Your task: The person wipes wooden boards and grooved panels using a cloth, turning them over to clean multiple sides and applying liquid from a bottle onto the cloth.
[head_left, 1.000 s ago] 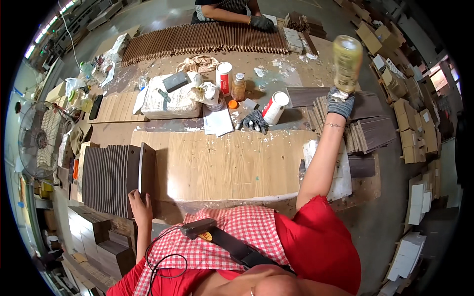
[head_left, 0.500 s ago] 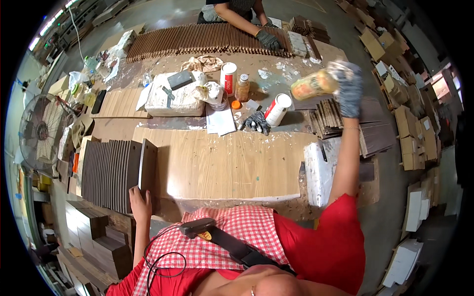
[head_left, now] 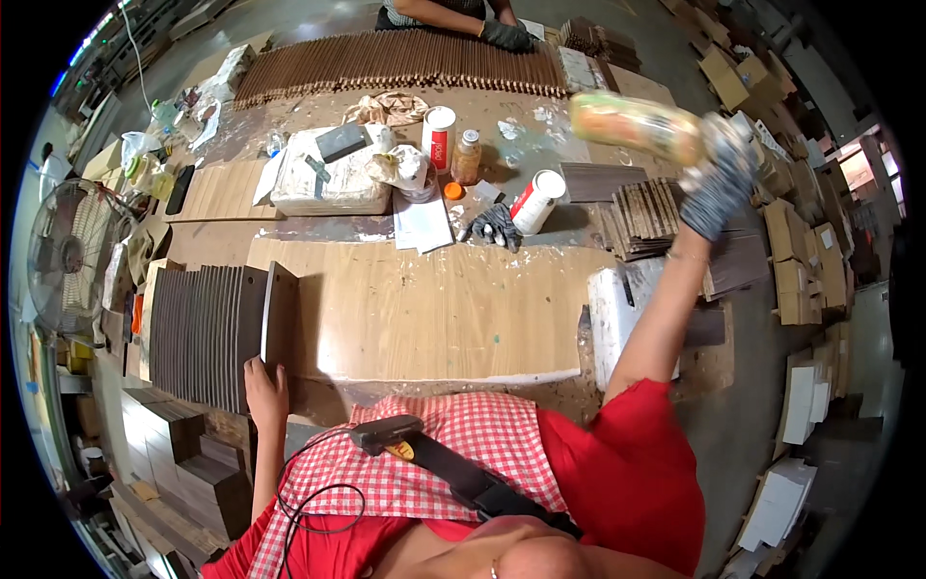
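My right hand [head_left: 720, 181], in a grey knitted glove, is raised at the upper right, wrapped round the end of a plastic bottle [head_left: 637, 128]. Motion blurs the bottle, which has yellow and orange on it and lies nearly level in the air. At the left, my bare left hand [head_left: 267, 389] grips the near lower edge of a brown board [head_left: 280, 314]. That board stands upright, slightly apart from a row of similar brown boards [head_left: 203, 333]. My left palm is turned away from view.
A wood-grain panel [head_left: 434, 309] lies before me. Behind it are a white-and-red canister [head_left: 536, 203], a loose glove [head_left: 497, 228], a wrapped block [head_left: 333, 183] and a small jar [head_left: 466, 159]. Stacked strips [head_left: 644, 217] lie at right. Across the table, a co-worker's gloved hand [head_left: 506, 36] touches a long row of boards.
My right hand has swung the bottle up and slightly right, bringing it nearer level. My left hand stays at the board. The co-worker's gloved hand has drawn back from the row's near side.
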### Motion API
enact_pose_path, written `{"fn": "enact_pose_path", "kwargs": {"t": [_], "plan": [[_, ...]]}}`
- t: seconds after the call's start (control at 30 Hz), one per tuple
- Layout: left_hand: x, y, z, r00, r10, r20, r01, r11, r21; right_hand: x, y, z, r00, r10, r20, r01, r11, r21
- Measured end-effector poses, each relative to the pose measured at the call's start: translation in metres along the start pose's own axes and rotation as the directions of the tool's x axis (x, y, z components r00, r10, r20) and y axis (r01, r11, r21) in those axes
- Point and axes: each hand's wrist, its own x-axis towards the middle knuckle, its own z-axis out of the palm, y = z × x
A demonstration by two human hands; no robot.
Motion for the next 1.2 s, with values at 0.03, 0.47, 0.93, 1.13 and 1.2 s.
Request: {"fn": "enact_pose_path", "kwargs": {"t": [0.03,0.47,0.93,1.13,1.2], "plan": [[0.001,0.001,0.001,1.000,0.011,0.005,-0.011,1.000,-0.008,-0.007,0.021,0.019,0.998,-0.057,-0.002,0.057,0.991,-0.124],[-0.002,0.004,-0.008,1.000,-0.021,0.008,0.022,0.996,-0.087,-0.099,0.114,0.196,0.726,0.304,0.616,0.082,0.852,-0.516],[0.001,-0.039,0.016,0.987,-0.118,0.109,0.137,0.973,-0.188,-0.031,0.071,0.168,0.524,-0.102,0.846,0.787,0.438,-0.434],[0.000,0.032,-0.003,0.997,-0.002,0.076,0.039,0.875,-0.482,-0.040,-0.028,0.054,0.871,0.324,0.370,-0.477,0.738,0.477],[0.005,0.060,0.008,0.966,0.035,0.257,0.088,0.887,-0.452,-0.058,-0.046,0.026,0.800,0.391,0.456,-0.600,0.561,0.571]]}}
